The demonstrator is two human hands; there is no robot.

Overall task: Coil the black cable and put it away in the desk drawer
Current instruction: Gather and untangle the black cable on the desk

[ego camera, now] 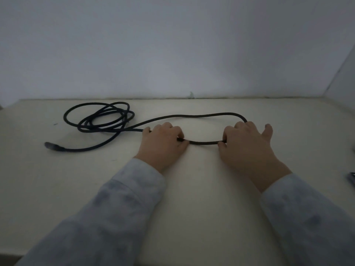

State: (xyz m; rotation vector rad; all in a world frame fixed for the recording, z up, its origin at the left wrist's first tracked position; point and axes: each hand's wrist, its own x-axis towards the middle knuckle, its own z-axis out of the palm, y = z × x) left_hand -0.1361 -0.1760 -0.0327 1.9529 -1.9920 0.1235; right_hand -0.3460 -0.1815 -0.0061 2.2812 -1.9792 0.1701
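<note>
A black cable (192, 115) lies on the pale desk top (192, 189). At the back left it is bunched in loose loops (99, 118), and one plug end (50, 145) rests further left. A single long loop runs right from the bunch. My left hand (163, 144) pinches the near strand of that loop. My right hand (247, 144) grips the same strand where it bends back at the right. A short stretch of cable (203, 142) shows between the two hands. No drawer is in view.
A grey wall (172, 45) rises right behind the desk, with a side wall at the far right. A small dark object (351, 178) is cut off by the right edge. The desk's front edge runs along the bottom left.
</note>
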